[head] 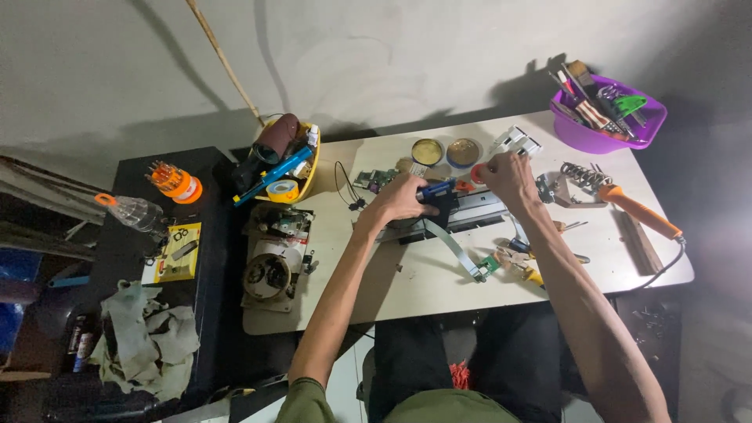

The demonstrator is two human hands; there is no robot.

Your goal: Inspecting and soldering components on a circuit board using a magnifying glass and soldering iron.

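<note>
Blue-handled screwdriver (435, 189) sits clamped in my left hand (399, 199), fingers wrapped tight round it, over the long black-and-silver assembly (470, 211) near the worktop's (407, 290) far edge. My right hand (507, 176) pinches a small red part (477, 173) just beside the screwdriver tip.

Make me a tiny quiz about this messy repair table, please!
1. True or false: the soldering iron with the orange handle is in the right hand.
2. What colour is the bowl full of tools? A) purple B) green C) white
3. Which hand grips the blue-handled tool?

Key
1. False. It lies on the table, apart from both hands.
2. A.
3. The left hand.
</note>
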